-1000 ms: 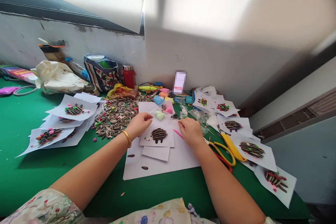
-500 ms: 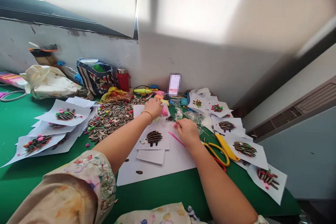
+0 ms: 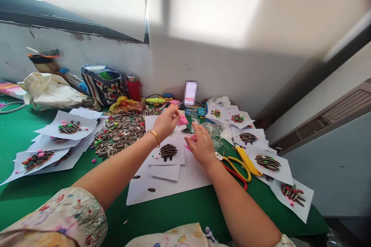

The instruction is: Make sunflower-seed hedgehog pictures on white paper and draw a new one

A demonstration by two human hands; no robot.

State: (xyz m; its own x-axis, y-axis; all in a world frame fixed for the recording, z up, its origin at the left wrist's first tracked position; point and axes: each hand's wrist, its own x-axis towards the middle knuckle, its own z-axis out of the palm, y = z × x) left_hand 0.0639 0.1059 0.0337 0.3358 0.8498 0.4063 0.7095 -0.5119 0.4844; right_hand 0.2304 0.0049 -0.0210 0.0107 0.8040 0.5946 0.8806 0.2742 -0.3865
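My left hand (image 3: 167,121), with a gold bangle at the wrist, is raised over the top of a white card. Its fingers are pinched together beside a lump of pink clay (image 3: 182,119); what they hold, if anything, is hidden. My right hand (image 3: 202,144) has its fingers stretched out and the thumb apart, over a small pink clear packet (image 3: 192,138). Below, between the hands, a hedgehog made of sunflower seeds (image 3: 168,151) lies on the card (image 3: 178,160). A blank card (image 3: 164,172) shows under it, on a larger white sheet (image 3: 139,193).
A heap of striped sunflower seeds (image 3: 118,135) lies to the left. Finished hedgehog cards are stacked left (image 3: 78,133) and right (image 3: 281,179). Yellow-and-red handled scissors (image 3: 242,170) lie by my right forearm. A phone (image 3: 190,92) leans on the wall; a red flask (image 3: 133,88) stands behind.
My left hand has drawn back slightly toward me and left. My right hand has gone from a pinch on something small and pink to spread fingers.
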